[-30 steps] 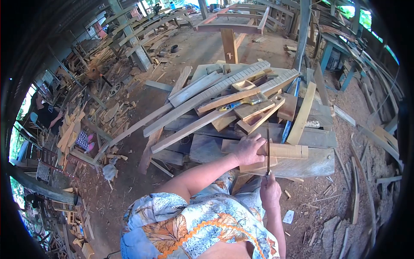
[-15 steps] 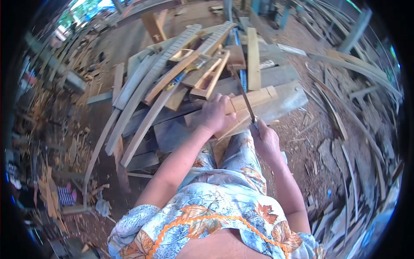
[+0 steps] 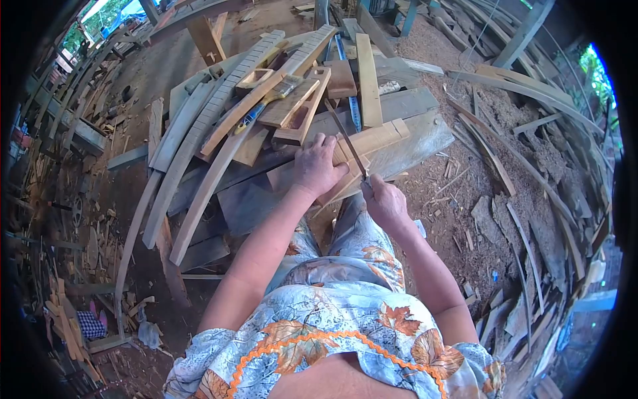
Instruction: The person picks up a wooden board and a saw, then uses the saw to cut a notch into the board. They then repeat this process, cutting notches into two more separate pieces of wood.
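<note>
My right hand [image 3: 387, 203] is closed round the handle of a handsaw [image 3: 347, 139], whose long, narrow blade points away from me. The blade lies across a light brown wooden block [image 3: 379, 138]. Just left of the blade, my left hand [image 3: 320, 166] grips the near part of this block, fingers bent over it. Beneath the block is a wide grey board [image 3: 428, 136]. Beyond my left hand lie a wooden piece with a rectangular recess [image 3: 311, 110] and a paintbrush [image 3: 269, 100] with a blue and yellow handle.
Long curved wooden strips [image 3: 212, 193] lean across the left of the pile. A pale plank [image 3: 369, 80] and a blue measuring strip [image 3: 353, 110] lie beyond the block. Scrap wood [image 3: 531, 233] and shavings cover the ground on the right. A wooden post [image 3: 205, 40] stands behind.
The view has shifted, so the pile appears further left and slightly higher. My left hand still holds the block, and my right hand keeps the saw across it, with the handle slightly nearer the block.
</note>
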Tool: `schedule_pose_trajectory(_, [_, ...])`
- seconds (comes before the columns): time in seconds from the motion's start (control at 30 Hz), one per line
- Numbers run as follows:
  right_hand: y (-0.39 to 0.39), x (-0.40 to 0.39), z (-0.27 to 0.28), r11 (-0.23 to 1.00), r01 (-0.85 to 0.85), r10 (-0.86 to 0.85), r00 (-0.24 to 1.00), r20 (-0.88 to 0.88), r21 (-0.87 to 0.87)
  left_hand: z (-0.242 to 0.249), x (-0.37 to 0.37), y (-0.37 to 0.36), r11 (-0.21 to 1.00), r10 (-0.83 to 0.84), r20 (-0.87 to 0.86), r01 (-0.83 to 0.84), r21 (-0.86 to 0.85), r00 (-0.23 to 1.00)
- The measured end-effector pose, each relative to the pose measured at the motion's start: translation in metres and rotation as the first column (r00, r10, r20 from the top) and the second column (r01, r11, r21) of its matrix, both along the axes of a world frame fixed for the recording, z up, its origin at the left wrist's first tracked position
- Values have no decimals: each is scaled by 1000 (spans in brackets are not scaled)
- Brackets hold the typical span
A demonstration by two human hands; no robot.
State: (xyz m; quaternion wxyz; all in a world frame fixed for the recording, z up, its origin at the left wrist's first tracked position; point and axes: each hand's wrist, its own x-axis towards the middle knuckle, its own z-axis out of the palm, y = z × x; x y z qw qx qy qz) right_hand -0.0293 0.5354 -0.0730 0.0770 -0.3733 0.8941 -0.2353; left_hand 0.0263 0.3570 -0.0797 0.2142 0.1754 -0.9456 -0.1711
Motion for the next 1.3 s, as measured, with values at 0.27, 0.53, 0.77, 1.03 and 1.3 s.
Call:
schedule_pose_trajectory(0.27, [-4, 5, 0, 999, -22, 22, 1000, 18, 37, 0, 1, 0, 1000, 1, 18, -1, 4, 1000])
schedule_pose_trajectory(0.53, [-4, 5, -4, 998, -15, 15, 1000, -3, 61, -3, -2, -2, 1000, -3, -4, 3, 1, 1000])
schedule_pose_trajectory(0.77, [4, 13, -2, 997, -16, 16, 1000, -1, 74, -2, -1, -3, 1000, -15, -7, 15, 13, 1000])
schedule_pose_trajectory(1.03, [-4, 10, 7, 998, -11, 10, 1000, 9, 67, 2, -1, -3, 1000, -27, 34, 27, 9, 999])
schedule_pose_trajectory(1.3, [-12, 7, 6, 994, -49, 49, 999, -5, 97, -1, -1, -3, 1000, -24, 40, 24, 11, 999])
